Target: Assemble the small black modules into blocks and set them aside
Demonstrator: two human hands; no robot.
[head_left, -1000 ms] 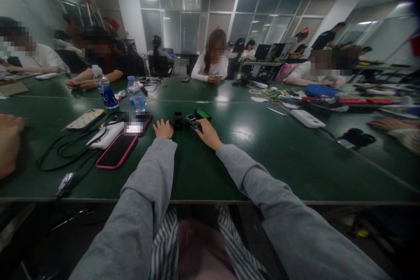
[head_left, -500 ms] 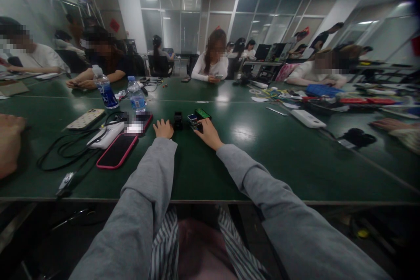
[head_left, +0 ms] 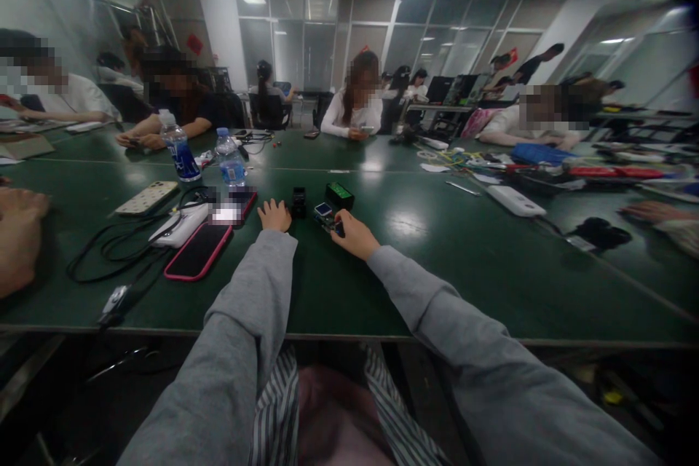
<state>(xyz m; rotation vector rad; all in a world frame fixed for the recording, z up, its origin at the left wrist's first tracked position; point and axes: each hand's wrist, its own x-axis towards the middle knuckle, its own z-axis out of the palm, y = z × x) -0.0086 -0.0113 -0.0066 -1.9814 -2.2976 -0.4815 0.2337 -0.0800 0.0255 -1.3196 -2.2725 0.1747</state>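
My right hand (head_left: 356,234) pinches the near end of a small electronic module with a square screen (head_left: 323,210), low over the table or resting on it. The module's near end is hidden by my fingers. Just behind it lies a black box with a green face (head_left: 339,196), apart from my fingers. My left hand (head_left: 274,216) lies on the green table with its fingers spread, holding nothing. Close to its right side stands a small black block-shaped object (head_left: 298,202), whose kind I cannot make out.
Left of my left hand are a pink-edged phone (head_left: 199,251), a white power bank (head_left: 181,224) with black cables and a patterned phone (head_left: 146,198). Two bottles (head_left: 231,160) stand behind. A white device (head_left: 515,201) with a cable lies right. Co-workers sit around the table.
My right hand has drawn slightly towards me with the module, leaving a gap to the green-faced box. My left hand stays in about the same place.
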